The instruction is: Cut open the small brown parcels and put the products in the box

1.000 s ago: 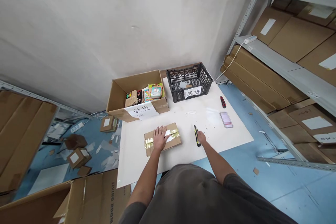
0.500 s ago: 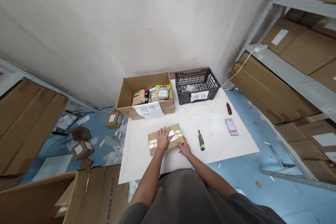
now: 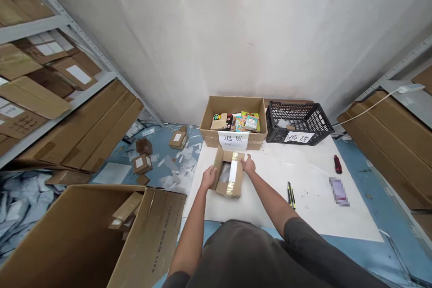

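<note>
A small cardboard box (image 3: 236, 175) with shiny tape and a white label is between my hands, over the near left part of the white table. Its flaps are spread, and something whitish (image 3: 225, 173) shows inside, too small to name. My left hand (image 3: 209, 177) is closed on the left flap. My right hand (image 3: 249, 164) grips the upper right side of the box. To the right, a yellow and black utility knife (image 3: 290, 195) lies on the table.
Behind stand a large carton (image 3: 205, 137) of small colourful packs and a black plastic crate (image 3: 276, 135), each with a paper sign. A red utility knife (image 3: 338, 164) lies right. A big open carton (image 3: 162, 229) stands left of the table (image 3: 270, 211); shelves flank both sides.
The small box has gone from closed-looking to open, its flaps pulled apart and its inside showing. My hands now grip opposite sides. The view has swung left.
</note>
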### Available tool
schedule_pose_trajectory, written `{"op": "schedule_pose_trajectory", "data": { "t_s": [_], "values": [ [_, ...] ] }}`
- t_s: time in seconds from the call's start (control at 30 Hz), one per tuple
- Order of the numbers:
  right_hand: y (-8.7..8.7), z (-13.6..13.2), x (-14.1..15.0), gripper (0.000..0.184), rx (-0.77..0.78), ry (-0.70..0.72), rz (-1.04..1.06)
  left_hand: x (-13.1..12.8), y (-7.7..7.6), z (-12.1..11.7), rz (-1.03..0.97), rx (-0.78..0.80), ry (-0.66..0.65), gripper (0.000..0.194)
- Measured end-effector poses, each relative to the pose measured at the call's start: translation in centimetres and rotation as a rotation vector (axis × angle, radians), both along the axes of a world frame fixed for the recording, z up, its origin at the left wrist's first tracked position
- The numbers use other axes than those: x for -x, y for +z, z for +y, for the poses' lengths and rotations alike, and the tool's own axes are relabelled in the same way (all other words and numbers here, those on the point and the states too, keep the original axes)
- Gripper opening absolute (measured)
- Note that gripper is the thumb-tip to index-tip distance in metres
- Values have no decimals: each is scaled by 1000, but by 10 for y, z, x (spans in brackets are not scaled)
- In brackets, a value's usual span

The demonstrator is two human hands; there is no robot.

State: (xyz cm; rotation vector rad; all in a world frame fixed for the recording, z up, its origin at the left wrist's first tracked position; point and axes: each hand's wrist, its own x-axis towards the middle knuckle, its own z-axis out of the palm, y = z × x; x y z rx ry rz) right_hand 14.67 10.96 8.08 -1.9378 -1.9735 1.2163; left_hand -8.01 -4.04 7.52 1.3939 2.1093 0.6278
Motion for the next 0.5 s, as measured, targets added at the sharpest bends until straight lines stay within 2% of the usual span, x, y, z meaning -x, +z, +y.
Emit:
{"op": "schedule_pose_trajectory", "data": {
  "t_s": [0.07,0.13,0.2,0.27,0.33,0.4,0.5],
  "values": [
    [-2,-21,3,77,-98,-34,-74,14,-5,-9,3,35,104,52],
    [-9,-54,8,88,-171,-1,-69,18,-14,-18,107,59,156,62],
    [-19,-88,16,104,-183,66,-38,11,-21,-23,221,22,46,64],
    [-26,-110,21,111,-167,19,10,0,-25,-22,276,-56,-172,55],
    [-27,-117,15,100,-127,-41,124,-13,-23,-17,294,-107,-325,46],
    [-22,-111,-3,84,-60,-87,289,-22,-19,-8,334,-92,-362,42],
    [-17,-98,-42,68,77,-199,487,-27,-12,8,413,25,-397,41]
  ]
}}
